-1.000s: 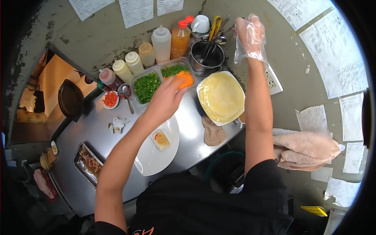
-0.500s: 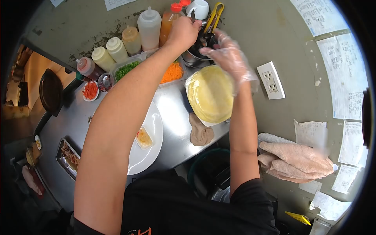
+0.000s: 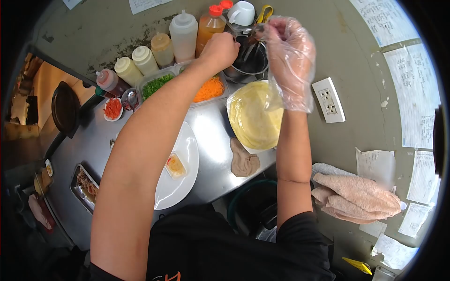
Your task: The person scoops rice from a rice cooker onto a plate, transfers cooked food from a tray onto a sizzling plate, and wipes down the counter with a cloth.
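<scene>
My left hand (image 3: 219,50), bare, is closed at the left rim of a dark metal container (image 3: 255,68); what it grips, if anything, is hidden. My right hand (image 3: 293,58) wears a clear plastic glove and is raised over the container's right side. Its fingers are pinched beside a small, dark, shiny piece that I cannot make out. Behind that hand shows the yellow loop of a tongs handle (image 3: 265,13). Just below the container sits a stack of pale yellow round sheets (image 3: 255,114) under clear film.
Squeeze bottles (image 3: 183,35) line the wall beside a white cup (image 3: 242,13). Tubs of chopped greens (image 3: 157,85) and shredded carrot (image 3: 208,89) stand below. A white plate (image 3: 187,187) holds a small dish (image 3: 175,165). A folded cloth (image 3: 243,161) lies near the counter edge.
My right hand has risen and turned, with its fingers now drawn together. My left hand has lowered slightly toward the container rim, and the dark serrated piece above it no longer shows.
</scene>
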The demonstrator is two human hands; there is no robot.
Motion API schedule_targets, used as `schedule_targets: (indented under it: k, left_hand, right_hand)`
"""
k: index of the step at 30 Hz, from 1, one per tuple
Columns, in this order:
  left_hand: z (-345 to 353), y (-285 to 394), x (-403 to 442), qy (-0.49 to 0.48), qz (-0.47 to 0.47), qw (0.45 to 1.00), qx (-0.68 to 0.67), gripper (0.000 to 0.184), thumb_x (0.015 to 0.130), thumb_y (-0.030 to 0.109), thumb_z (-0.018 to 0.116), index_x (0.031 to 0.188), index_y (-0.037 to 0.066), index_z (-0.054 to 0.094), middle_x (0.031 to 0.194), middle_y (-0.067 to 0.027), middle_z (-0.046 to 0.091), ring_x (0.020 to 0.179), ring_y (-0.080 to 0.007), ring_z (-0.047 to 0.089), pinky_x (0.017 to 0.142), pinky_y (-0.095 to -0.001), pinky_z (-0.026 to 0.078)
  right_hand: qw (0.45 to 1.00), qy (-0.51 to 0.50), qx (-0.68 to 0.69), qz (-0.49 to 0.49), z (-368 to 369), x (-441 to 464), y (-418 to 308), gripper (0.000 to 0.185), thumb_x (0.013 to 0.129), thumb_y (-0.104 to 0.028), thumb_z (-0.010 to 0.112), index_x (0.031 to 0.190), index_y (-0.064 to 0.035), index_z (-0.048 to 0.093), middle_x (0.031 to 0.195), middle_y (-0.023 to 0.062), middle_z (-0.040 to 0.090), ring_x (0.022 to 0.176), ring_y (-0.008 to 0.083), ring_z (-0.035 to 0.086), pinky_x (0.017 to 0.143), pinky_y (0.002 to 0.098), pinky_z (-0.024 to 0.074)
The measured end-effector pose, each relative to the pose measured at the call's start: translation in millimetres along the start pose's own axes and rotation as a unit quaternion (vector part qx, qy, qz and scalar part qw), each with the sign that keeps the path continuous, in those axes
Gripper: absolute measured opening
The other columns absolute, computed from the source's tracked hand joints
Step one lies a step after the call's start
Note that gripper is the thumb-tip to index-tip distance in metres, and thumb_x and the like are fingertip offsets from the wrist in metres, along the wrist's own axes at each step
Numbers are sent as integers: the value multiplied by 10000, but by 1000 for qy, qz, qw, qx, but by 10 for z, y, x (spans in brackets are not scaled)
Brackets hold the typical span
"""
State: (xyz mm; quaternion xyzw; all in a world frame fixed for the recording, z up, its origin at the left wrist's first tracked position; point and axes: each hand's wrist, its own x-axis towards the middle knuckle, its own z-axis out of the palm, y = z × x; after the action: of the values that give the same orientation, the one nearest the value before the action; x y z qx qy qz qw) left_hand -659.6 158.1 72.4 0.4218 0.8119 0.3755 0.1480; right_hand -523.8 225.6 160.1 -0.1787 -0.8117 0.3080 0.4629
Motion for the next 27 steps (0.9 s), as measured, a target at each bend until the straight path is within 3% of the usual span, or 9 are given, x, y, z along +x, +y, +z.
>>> schedule_targets:
  k: [4, 7, 13, 15, 17, 20, 23, 24, 27]
  left_hand:
    - [-47, 78, 95, 77, -11, 997, -26, 300, 938, 241, 613, 946, -41, 713, 941, -276, 694, 958, -438, 666, 856, -490, 533]
    - [-207, 145, 210, 100, 0, 994, -51, 336, 938, 251, 606, 898, -68, 706, 907, -289, 688, 929, -445, 668, 843, -491, 535]
    - [-303, 104, 266, 134, 32, 989, -61, 394, 947, 283, 599, 838, -82, 701, 809, -280, 687, 841, -438, 683, 792, -483, 538]
    - [-246, -13, 297, 127, 53, 984, -110, 402, 949, 297, 603, 862, -82, 705, 795, -268, 693, 818, -416, 696, 768, -465, 542]
    - [-286, 45, 175, 98, 58, 983, -142, 396, 955, 294, 603, 903, -86, 703, 805, -259, 700, 800, -388, 704, 743, -432, 543]
    - [-312, 150, -32, 61, 54, 977, -199, 341, 975, 248, 601, 969, -75, 709, 920, -173, 734, 825, -277, 740, 690, -342, 544]
    - [-278, 137, -57, 50, 62, 975, -210, 307, 983, 236, 610, 1000, -51, 717, 944, -131, 752, 843, -212, 755, 663, -306, 542]
    - [-260, 104, -49, 51, 66, 975, -205, 304, 983, 242, 615, 1004, -42, 720, 928, -130, 753, 843, -204, 755, 660, -306, 541]
    - [-264, 119, -35, 58, 67, 984, -156, 333, 971, 254, 597, 966, -60, 706, 803, -206, 714, 765, -355, 699, 714, -385, 535]
  right_hand:
    - [987, 20, -145, -67, -431, 89, -529, 132, 919, -65, 700, 1028, 8, 709, 911, 65, 711, 847, 102, 654, 763, 253, 528]
    - [997, 71, 8, 20, -673, 8, -749, 115, 913, -81, 715, 1014, -25, 722, 917, 52, 713, 837, 109, 653, 740, 263, 529]
    - [998, 24, 16, 63, -652, -157, -264, 140, 927, -111, 706, 1037, -25, 710, 942, 57, 709, 844, 124, 656, 760, 295, 546]
    - [986, -50, -139, 83, -469, -168, 234, 176, 896, -22, 678, 1069, 6, 688, 967, 143, 723, 840, 211, 691, 795, 321, 546]
    - [967, -80, -241, 0, -308, -184, 466, 212, 875, -23, 678, 1086, -3, 691, 1001, 172, 709, 885, 276, 694, 824, 359, 541]
    - [990, -99, -95, -23, -29, -108, 878, 189, 878, -12, 665, 1062, 5, 702, 988, 173, 700, 909, 310, 690, 834, 377, 538]
    - [975, -217, -14, 53, 29, -30, 925, 160, 888, -1, 645, 1036, 14, 704, 976, 173, 698, 923, 314, 684, 845, 382, 536]
    - [975, -216, -50, 27, 70, -9, 1060, 180, 907, 19, 613, 1063, -6, 700, 1054, 142, 695, 918, 227, 675, 846, 354, 534]
    - [968, -241, 24, -56, 67, 98, 1068, 277, 889, 69, 586, 1127, -23, 693, 1069, 148, 684, 942, 235, 667, 876, 351, 532]
